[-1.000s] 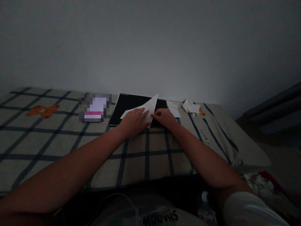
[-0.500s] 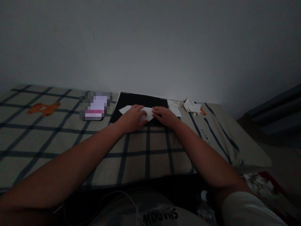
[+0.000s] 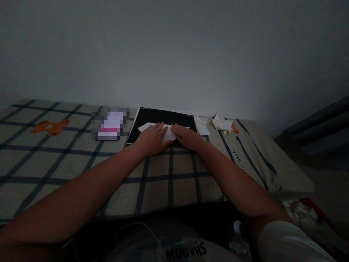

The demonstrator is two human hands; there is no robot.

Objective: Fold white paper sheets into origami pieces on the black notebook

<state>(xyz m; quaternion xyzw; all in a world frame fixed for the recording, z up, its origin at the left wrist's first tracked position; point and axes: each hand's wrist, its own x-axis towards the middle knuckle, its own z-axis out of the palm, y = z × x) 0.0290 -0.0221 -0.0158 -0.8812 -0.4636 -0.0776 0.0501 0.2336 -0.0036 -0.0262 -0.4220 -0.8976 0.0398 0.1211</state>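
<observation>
hands flat on folded white paper, black mat

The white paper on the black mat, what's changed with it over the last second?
The white paper had a flap standing up a second ago; it now lies flat on the black mat. The left hand and right hand both press on it, palms down, the right having slid in toward the left. The paper scraps and checked cover stayed put.

Dim, underexposed frame — soft grey light falls on the wall, the bottom sinks into murky shadow, edges bend wide-angle.
</observation>
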